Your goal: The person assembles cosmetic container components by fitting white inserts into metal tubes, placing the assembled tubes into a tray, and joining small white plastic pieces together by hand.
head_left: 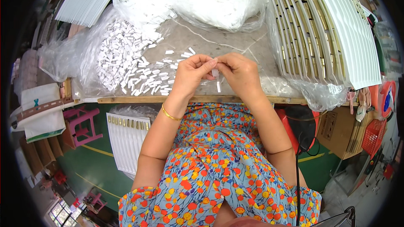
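My left hand [190,75] and my right hand [242,73] meet over the near edge of the table, thumbs and forefingers pinched together at the tips. Between them shows a small whitish, partly see-through piece [215,72]; the fingers cover much of it, so its exact kind is unclear. Just below it a small white oblong piece [218,87] lies near the table's edge. Left of my left hand, many similar white pieces [122,54] spread out in a loose heap, a few of them close to my knuckles.
Clear plastic bags full of white pieces [202,0] stand at the back. At the right are stacked white ribbed trays [357,38] with rows of brass-coloured metal parts [311,42]. More white sheets [86,0] lie far left. Below the table edge hangs a ribbed tray [126,147].
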`<move>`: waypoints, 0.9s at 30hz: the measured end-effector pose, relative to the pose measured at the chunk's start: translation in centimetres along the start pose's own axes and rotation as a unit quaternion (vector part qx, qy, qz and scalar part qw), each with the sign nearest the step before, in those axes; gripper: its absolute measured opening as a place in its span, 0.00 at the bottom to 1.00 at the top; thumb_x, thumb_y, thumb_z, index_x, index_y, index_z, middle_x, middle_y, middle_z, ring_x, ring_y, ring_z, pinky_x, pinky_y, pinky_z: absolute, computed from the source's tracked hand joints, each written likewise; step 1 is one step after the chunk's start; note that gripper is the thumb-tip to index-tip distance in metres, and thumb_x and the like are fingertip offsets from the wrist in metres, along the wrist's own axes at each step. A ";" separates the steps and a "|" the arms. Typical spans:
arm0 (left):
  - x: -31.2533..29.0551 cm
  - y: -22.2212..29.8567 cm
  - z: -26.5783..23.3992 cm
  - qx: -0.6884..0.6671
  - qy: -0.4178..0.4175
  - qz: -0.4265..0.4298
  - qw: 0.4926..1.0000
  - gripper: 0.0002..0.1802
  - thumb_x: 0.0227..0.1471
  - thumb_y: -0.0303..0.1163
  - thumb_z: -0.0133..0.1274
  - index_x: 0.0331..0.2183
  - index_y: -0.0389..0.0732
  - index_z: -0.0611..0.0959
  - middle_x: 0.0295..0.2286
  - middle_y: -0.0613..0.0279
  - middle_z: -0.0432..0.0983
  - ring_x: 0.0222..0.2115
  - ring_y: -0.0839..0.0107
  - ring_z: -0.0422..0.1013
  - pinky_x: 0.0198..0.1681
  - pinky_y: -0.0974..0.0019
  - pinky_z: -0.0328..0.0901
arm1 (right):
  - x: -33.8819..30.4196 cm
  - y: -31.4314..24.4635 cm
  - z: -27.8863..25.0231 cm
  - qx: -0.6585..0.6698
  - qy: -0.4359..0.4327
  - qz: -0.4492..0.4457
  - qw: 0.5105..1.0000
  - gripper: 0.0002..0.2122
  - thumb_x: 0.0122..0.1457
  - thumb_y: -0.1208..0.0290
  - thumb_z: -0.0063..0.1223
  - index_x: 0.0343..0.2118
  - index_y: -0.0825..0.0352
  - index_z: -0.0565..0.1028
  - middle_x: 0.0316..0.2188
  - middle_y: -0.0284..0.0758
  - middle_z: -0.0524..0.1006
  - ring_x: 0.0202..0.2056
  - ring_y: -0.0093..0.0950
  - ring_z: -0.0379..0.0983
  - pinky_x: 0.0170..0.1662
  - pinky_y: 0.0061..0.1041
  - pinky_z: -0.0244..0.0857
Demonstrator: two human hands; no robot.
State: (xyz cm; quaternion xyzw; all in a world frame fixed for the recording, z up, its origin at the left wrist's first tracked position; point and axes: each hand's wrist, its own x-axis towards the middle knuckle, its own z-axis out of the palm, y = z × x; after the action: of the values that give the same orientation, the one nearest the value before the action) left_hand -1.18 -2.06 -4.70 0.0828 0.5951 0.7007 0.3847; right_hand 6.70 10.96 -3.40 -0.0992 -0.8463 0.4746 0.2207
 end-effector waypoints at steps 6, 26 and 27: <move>0.3 -0.5 0.0 -0.045 0.016 -0.028 0.998 0.10 0.46 0.30 0.55 0.28 0.33 0.78 0.22 0.64 0.73 0.21 0.79 0.68 0.24 0.77 0.68 | -0.3 0.1 0.1 0.080 -0.028 0.078 0.993 0.04 0.46 0.77 0.55 0.26 0.68 0.75 0.22 0.37 0.73 0.21 0.34 0.69 0.25 0.26 0.64; -1.3 0.6 0.7 0.046 0.020 0.045 0.998 0.08 0.50 0.26 0.50 0.32 0.31 0.78 0.24 0.60 0.76 0.24 0.76 0.72 0.29 0.75 0.69 | -1.2 -0.9 -0.1 0.062 0.041 0.034 0.997 0.06 0.48 0.82 0.51 0.30 0.71 0.76 0.25 0.37 0.75 0.22 0.26 0.71 0.25 0.20 0.64; -1.4 0.7 0.7 0.057 0.020 0.051 0.997 0.09 0.50 0.27 0.50 0.31 0.30 0.78 0.24 0.60 0.75 0.24 0.77 0.71 0.29 0.75 0.69 | -1.2 -0.9 -0.1 0.072 0.042 0.052 0.995 0.05 0.48 0.82 0.52 0.29 0.71 0.76 0.25 0.37 0.75 0.22 0.24 0.71 0.24 0.19 0.64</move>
State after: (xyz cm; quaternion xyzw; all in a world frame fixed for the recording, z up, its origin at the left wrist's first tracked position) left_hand -0.11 -2.35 -3.39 0.1206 0.6366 0.6862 0.3306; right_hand 7.83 10.12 -2.87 -0.1467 -0.7935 0.5408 0.2374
